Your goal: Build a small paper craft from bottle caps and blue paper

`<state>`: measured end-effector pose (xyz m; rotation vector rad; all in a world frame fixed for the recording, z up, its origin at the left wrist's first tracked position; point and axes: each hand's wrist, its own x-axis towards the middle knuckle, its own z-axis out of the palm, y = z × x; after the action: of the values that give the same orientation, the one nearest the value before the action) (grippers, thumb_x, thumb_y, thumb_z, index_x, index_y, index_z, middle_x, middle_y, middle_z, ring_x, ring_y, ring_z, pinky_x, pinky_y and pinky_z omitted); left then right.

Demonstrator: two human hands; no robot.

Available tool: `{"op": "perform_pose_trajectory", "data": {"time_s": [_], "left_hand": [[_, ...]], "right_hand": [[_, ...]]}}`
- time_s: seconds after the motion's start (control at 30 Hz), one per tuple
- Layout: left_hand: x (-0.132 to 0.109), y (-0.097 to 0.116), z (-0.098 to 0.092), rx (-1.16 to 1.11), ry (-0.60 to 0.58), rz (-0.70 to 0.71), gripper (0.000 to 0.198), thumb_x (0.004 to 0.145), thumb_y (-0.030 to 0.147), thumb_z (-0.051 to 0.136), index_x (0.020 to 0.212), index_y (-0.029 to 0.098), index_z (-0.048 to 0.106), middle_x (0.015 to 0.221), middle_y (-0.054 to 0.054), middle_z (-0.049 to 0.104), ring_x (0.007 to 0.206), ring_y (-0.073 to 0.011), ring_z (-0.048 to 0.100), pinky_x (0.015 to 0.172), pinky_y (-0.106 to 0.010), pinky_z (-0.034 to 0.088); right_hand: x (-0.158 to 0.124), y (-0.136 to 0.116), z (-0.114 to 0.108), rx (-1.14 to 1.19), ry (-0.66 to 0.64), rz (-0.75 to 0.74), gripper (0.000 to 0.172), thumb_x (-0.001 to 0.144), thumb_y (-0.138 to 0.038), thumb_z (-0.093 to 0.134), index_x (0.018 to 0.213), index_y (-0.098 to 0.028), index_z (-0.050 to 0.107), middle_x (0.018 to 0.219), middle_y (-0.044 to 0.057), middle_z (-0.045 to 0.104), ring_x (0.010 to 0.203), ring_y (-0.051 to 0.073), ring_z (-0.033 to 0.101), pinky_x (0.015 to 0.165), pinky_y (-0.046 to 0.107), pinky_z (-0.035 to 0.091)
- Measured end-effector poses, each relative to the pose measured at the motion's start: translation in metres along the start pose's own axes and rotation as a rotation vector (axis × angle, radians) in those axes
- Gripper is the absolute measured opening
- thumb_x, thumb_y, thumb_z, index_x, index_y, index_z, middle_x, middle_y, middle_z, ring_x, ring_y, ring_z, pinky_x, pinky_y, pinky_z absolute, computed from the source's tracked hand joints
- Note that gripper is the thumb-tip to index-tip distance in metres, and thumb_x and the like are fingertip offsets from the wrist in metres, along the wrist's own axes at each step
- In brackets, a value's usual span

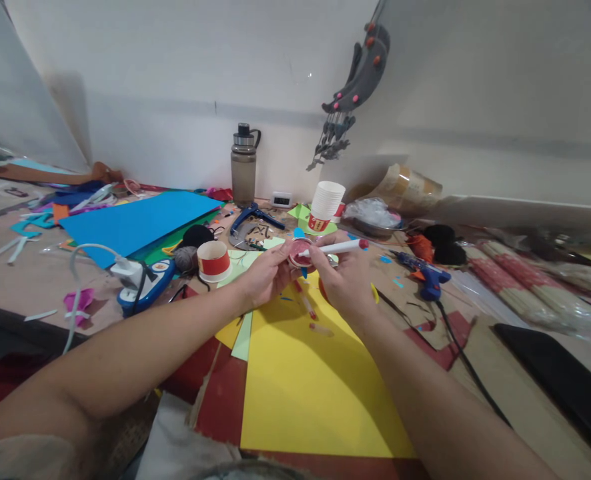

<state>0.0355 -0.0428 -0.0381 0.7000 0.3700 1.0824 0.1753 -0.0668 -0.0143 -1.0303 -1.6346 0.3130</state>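
My left hand (269,275) is closed on a small round piece with a pale rim and a reddish face (299,253). Bits of blue stick out above and below this piece; its exact kind is hard to make out. Between the fingers of my right hand (346,277) is a white marker with a red end (343,247), its tip at the reddish face. Below both hands lies a yellow sheet of paper (320,393), with a red-tipped pen (306,303) and a small pinkish cap-like piece (321,329) on it.
Left are a red-and-white paper cup (214,261), a blue power strip (146,287) and blue sheets (140,220). Behind stand a water bottle (244,167) and stacked paper cups (327,203). A blue glue gun (429,279) with a trailing cord and a black phone-like slab (558,387) lie right.
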Motion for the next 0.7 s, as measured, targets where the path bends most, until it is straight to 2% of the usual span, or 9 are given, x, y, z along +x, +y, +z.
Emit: {"op": "perform_pose_trajectory", "data": {"time_s": [0.17,0.37,0.53,0.7], "left_hand": [[0.000,0.001,0.000,0.022,0.006,-0.008,0.029,0.097,0.029,0.048,0.095,0.011,0.071,0.095,-0.009,0.073,0.083,-0.0136,0.068,0.084,-0.027,0.054],[0.003,0.001,-0.003,0.032,0.006,0.007,0.032,0.098,0.030,0.046,0.100,0.011,0.071,0.107,-0.011,0.072,0.091,-0.0156,0.068,0.094,-0.032,0.052],[0.003,0.000,-0.003,0.028,-0.002,0.028,0.032,0.098,0.029,0.045,0.098,0.012,0.071,0.104,-0.010,0.073,0.090,-0.0142,0.068,0.092,-0.030,0.053],[0.002,0.002,-0.005,0.086,0.039,-0.015,0.032,0.097,0.033,0.047,0.105,0.011,0.069,0.107,-0.013,0.073,0.094,-0.0198,0.070,0.089,-0.033,0.055]], "right_hand": [[0.001,0.001,-0.003,-0.022,-0.002,0.009,0.015,0.084,-0.034,0.059,0.074,-0.022,0.056,0.066,0.000,0.061,0.061,0.016,0.058,0.064,0.032,0.046],[0.004,0.000,-0.009,-0.124,0.072,-0.006,0.018,0.085,-0.032,0.056,0.070,-0.023,0.053,0.062,-0.001,0.059,0.061,0.017,0.055,0.064,0.032,0.042],[0.003,0.001,-0.008,-0.062,0.036,0.015,0.019,0.085,-0.033,0.057,0.069,-0.023,0.054,0.062,-0.001,0.059,0.062,0.017,0.055,0.064,0.032,0.041],[0.004,0.006,-0.011,0.137,0.201,0.141,0.017,0.086,-0.038,0.060,0.080,-0.023,0.056,0.070,-0.002,0.062,0.067,0.017,0.058,0.066,0.031,0.043]]}}
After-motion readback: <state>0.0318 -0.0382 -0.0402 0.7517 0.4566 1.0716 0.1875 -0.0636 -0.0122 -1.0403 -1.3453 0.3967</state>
